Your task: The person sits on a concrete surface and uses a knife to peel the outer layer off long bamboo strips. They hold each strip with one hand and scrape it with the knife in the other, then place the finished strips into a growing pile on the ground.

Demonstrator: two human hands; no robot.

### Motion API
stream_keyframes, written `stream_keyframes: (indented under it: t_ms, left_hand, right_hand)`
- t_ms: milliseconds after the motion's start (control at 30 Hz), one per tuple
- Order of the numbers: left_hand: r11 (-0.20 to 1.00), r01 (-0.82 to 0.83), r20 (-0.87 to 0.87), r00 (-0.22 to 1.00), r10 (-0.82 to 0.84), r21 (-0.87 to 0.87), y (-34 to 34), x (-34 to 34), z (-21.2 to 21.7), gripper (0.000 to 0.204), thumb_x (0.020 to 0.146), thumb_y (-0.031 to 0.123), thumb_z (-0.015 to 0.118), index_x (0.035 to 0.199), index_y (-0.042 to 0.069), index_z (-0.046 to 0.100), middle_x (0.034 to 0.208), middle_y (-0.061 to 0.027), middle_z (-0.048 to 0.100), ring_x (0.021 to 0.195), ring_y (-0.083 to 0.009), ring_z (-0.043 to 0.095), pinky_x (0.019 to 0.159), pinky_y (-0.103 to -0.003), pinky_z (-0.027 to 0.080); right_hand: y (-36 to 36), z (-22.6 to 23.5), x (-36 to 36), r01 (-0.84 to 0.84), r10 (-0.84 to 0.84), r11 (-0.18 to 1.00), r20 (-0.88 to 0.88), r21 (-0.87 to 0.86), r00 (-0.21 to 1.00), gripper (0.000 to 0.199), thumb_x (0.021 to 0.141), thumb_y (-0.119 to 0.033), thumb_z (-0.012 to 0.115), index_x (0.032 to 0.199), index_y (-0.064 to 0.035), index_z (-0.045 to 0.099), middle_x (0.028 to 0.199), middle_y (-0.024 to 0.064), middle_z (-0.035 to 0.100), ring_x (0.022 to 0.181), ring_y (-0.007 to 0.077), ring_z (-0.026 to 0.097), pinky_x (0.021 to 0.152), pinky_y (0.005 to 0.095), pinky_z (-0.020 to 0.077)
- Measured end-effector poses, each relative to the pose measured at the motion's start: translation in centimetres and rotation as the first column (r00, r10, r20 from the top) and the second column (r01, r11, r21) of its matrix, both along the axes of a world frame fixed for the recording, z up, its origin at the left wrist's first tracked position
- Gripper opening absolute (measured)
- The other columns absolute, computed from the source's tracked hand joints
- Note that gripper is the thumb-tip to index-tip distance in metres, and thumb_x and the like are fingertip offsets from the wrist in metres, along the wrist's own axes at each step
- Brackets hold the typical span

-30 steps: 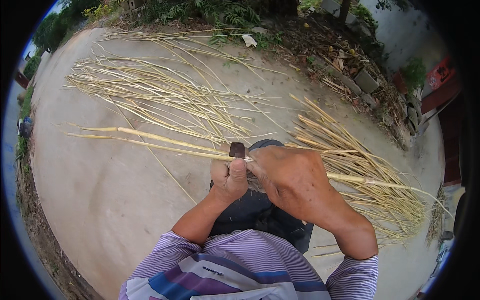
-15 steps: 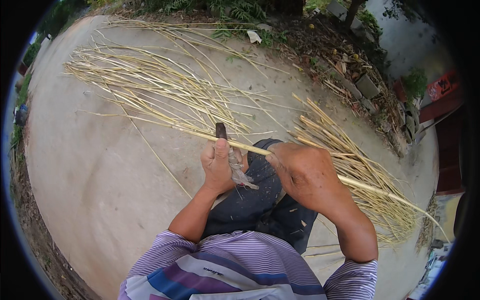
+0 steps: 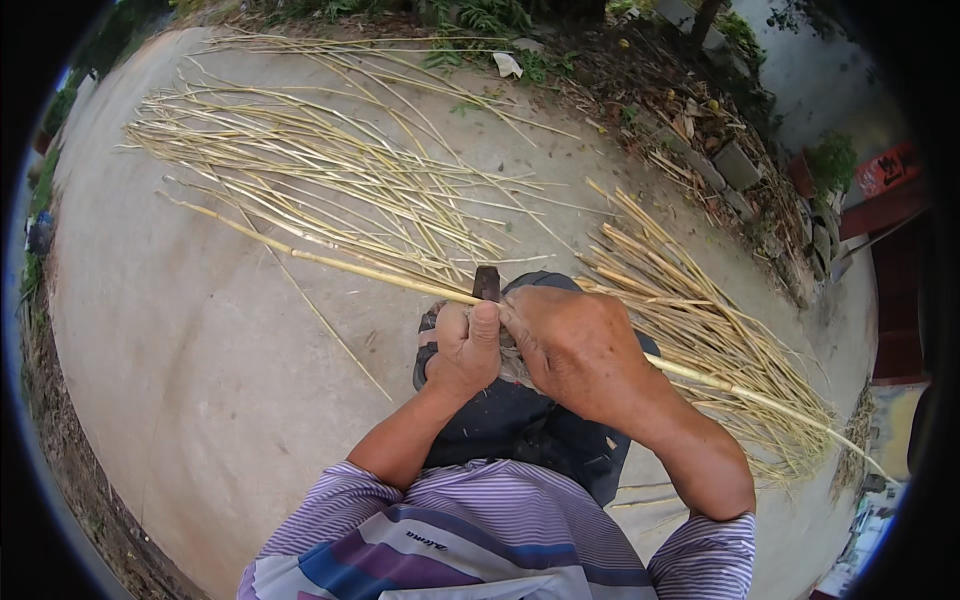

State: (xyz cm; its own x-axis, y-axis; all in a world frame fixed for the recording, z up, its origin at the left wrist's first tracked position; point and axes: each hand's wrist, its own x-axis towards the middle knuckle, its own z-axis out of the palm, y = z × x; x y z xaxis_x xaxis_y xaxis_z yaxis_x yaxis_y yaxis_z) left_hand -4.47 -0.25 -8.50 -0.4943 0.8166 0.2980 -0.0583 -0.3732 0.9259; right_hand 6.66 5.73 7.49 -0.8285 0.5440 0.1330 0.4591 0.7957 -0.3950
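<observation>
A seated person works a long pale stalk (image 3: 330, 262) across the knees, above a bare concrete yard (image 3: 200, 380). The left hand (image 3: 465, 345) is closed in a fist around a knife (image 3: 487, 283), thumb pressed up along it, with the dark blade tip showing just above the knuckles and touching the stalk. The right hand (image 3: 575, 350) is curled over the stalk just beside the left, fingers folded down; what lies under the palm cannot be seen. The stalk runs out far to the left of the left hand and emerges again past the right wrist toward a heap of cut stalks (image 3: 700, 320). A looser spread of thin strips (image 3: 320, 180) lies ahead of both hands. Good work here likely means keeping the blade shallow and angled away from the body, the thumb bracing it, while the right hand holds the stalk steady and close, so the cut follows the grain.
</observation>
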Motion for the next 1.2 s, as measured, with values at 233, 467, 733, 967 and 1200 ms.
stream_keyframes:
  t_ms: [233,467,733,967,1200]
  left_hand:
    - [0.988,-0.121,0.411,0.899,0.151,-0.097,0.7,-8.1,0.3,0.047,0.101,0.047,0.044,0.082,0.005,0.053,0.060,-0.0063,0.056,0.046,-0.0148,0.053,0.041,-0.029,0.044]
    - [0.995,-0.002,0.293,0.956,0.033,-0.105,1.0,-3.4,0.5,0.047,0.100,0.049,0.046,0.083,0.006,0.052,0.057,-0.0044,0.053,0.045,-0.0126,0.051,0.041,-0.025,0.042]
    - [0.995,0.023,0.231,0.973,-0.001,-0.094,1.4,-2.6,1.3,0.043,0.099,0.046,0.053,0.085,0.005,0.052,0.061,-0.0053,0.056,0.052,-0.0118,0.055,0.047,-0.026,0.045]
    - [0.977,0.149,0.370,0.925,-0.083,-0.154,1.0,-1.2,3.0,0.043,0.097,0.044,0.057,0.088,0.002,0.057,0.065,-0.0022,0.053,0.064,-0.0075,0.051,0.056,-0.024,0.042]
    - [0.996,0.072,0.188,0.980,-0.061,-0.057,1.6,0.9,0.8,0.043,0.096,0.043,0.060,0.080,0.003,0.056,0.066,-0.0017,0.056,0.064,-0.0078,0.050,0.055,-0.026,0.042]
  right_hand:
    - [1.6,1.3,3.6,0.019,-0.014,0.999,0.090,-0.050,0.996,0.010,0.085,-0.012,0.060,0.080,-0.0038,0.056,0.074,0.0166,0.061,0.069,0.0388,0.062,0.058,0.0459,0.0476]
    - [0.8,-0.1,2.1,0.058,-0.058,0.998,0.020,-0.017,0.998,0.010,0.085,-0.012,0.060,0.082,-0.0021,0.057,0.074,0.0186,0.060,0.071,0.0396,0.062,0.060,0.0471,0.0485]
    - [0.9,0.5,2.6,0.091,-0.091,0.996,-0.007,-0.023,0.996,0.007,0.082,-0.009,0.059,0.079,-0.0030,0.060,0.076,0.0173,0.063,0.072,0.0376,0.063,0.061,0.0458,0.0502]
    - [1.4,0.2,2.6,0.113,-0.113,0.993,0.002,0.018,0.994,0.007,0.081,-0.009,0.059,0.078,-0.0024,0.059,0.072,0.0172,0.063,0.068,0.0369,0.064,0.060,0.0455,0.0501]
    - [0.8,-1.0,2.2,0.081,-0.082,0.996,-0.012,-0.046,0.997,0.008,0.083,-0.010,0.059,0.081,-0.0026,0.059,0.072,0.0166,0.063,0.069,0.0372,0.064,0.061,0.0465,0.0496]
